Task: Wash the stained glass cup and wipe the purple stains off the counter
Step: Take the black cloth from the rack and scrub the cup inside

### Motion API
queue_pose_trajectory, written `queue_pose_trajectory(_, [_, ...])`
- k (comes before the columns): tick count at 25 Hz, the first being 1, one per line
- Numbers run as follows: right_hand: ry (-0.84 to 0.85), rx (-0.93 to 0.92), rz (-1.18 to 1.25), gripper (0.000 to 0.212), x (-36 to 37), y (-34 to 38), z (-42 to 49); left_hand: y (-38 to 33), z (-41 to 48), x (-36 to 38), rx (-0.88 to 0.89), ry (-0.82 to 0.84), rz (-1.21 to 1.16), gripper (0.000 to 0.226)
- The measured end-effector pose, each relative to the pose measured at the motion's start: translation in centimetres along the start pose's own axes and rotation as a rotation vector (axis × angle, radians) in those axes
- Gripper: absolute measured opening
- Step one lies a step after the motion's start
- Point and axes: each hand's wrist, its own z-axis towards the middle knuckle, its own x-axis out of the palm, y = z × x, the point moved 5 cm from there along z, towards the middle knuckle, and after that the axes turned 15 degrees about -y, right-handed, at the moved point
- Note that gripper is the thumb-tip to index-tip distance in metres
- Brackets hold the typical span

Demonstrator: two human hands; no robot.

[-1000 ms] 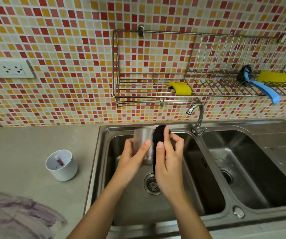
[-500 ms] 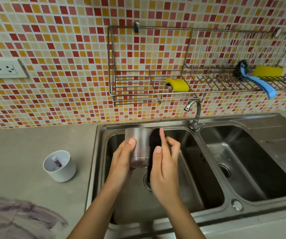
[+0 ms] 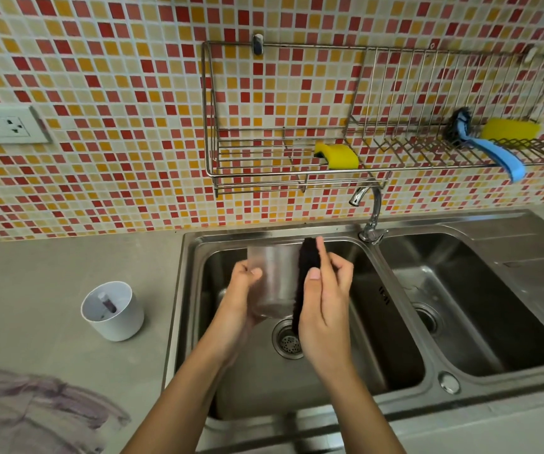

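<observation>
While you scrub over basin [image 3: 395,322], glass cup [image 3: 273,283] sits frame centre, left hand [image 3: 239,299] fingers curled round wall. Right hand [image 3: 324,299] pinches dark scrubber [image 3: 306,260] flat against cup side. Best: rotate cup, press evenly, grip firm. Purple stains [image 3: 34,407] smear grey counter [image 3: 51,283] lower left; white tub [image 3: 113,311] mid-left; mosaic tiles [image 3: 116,77] behind.

The left hand [image 3: 242,299] and right hand [image 3: 324,309] are bare, with short, rounded fingernails [image 3: 314,274]. The slim left forearm [image 3: 178,398] and right forearm [image 3: 365,407] are bare to the view's lower edge.
</observation>
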Motion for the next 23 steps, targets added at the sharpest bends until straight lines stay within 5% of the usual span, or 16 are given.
queue_pose_trajectory(12, [0.008,-0.016,0.098,0.04,-0.3,0.5,-0.5,-1.3,0.4,0.0,0.11,-0.063,-0.045,0.02])
queue_pose_trajectory(23, [-0.031,0.058,0.128,0.047,-0.3,-0.5,0.6,-1.0,0.5,0.0,0.075,-0.029,-0.1,0.032])
